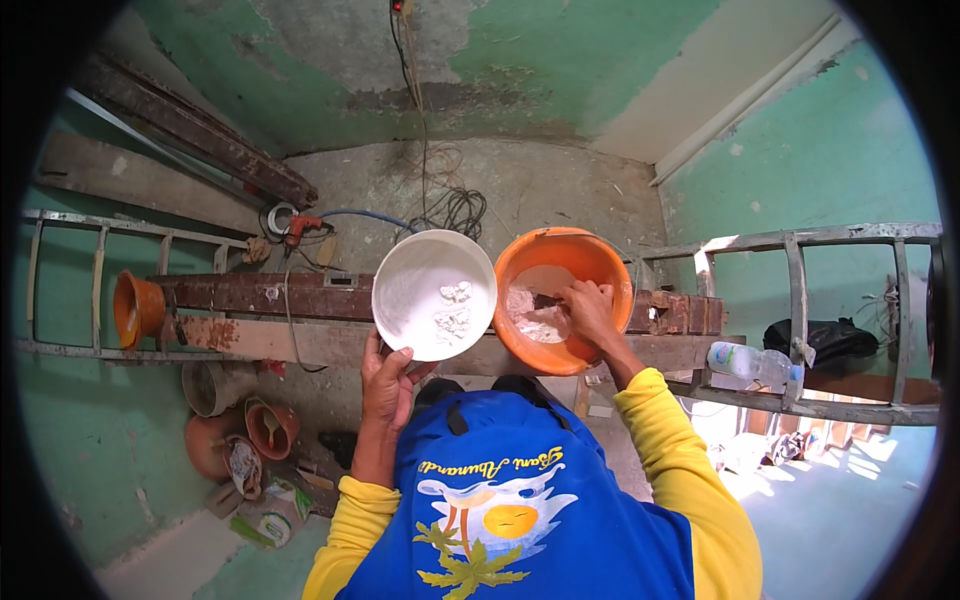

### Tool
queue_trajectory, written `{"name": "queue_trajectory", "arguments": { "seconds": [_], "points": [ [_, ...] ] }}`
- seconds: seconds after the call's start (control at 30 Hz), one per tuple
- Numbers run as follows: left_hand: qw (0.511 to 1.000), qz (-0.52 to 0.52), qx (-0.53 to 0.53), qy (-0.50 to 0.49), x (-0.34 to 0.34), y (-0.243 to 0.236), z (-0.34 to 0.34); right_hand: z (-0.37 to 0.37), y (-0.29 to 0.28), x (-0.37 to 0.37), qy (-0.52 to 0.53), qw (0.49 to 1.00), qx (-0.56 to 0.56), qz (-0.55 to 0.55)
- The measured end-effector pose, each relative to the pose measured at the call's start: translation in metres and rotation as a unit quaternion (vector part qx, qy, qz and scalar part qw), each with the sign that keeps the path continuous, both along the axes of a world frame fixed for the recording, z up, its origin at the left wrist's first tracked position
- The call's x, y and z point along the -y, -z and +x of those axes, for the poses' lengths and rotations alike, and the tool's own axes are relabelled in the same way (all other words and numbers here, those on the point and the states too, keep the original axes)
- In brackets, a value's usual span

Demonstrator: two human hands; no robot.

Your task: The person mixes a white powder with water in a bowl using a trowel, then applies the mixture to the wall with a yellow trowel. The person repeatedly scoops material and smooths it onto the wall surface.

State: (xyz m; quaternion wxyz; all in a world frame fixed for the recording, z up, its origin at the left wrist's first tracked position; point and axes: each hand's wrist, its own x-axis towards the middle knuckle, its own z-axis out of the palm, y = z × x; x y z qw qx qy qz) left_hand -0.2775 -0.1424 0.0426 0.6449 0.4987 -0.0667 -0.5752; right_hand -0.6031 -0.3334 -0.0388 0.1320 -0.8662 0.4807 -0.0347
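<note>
At the orange bucket [575, 250], right fingers [574, 298] curl.

You are seeing a green wall [540, 50] peeling to grey at the top of the frame; a second wall [830, 150] is rising at upper right. Grey floor [570, 190] is stretching beneath, scaffolds [796, 275] are standing left and right, and sunlight [745, 485] is streaking the lower right.

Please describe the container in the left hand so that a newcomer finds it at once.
Across the middle runs a wooden plank. Over it, directly left of the large orange bucket, the left hand holds the round white container. Its white colour sets it apart from that orange neighbour.
</note>
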Motion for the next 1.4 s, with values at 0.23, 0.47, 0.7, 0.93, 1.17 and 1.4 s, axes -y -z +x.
{"name": "queue_trajectory", "arguments": {
  "seconds": [0.23, 0.47, 0.7, 0.93, 1.17, 1.4],
  "points": [
    [1.0, -0.014, -0.001, 0.014, 0.01, 0.003, -0.001, -0.013, -0.051, -0.009, 0.019, 1.0, 0.011, 0.007],
    [0.999, -0.02, 0.011, 0.028, 0.022, 0.001, -0.005, -0.03, -0.117, -0.023, 0.08, 0.995, 0.059, 0.0],
    [0.998, -0.028, -0.004, 0.049, 0.024, -0.002, -0.006, 0.011, -0.158, -0.04, 0.021, 0.986, 0.164, -0.034],
    [0.998, -0.033, -0.004, 0.058, 0.022, -0.002, -0.006, 0.07, -0.137, -0.067, -0.062, 0.973, 0.161, -0.152],
    [0.998, -0.027, -0.001, 0.06, 0.016, 0.003, -0.005, 0.078, -0.147, -0.067, -0.065, 0.969, 0.173, -0.162],
    [0.999, -0.021, 0.007, 0.035, 0.012, 0.002, -0.004, 0.01, -0.143, -0.027, 0.041, 0.983, 0.096, -0.148]
  ]
}}
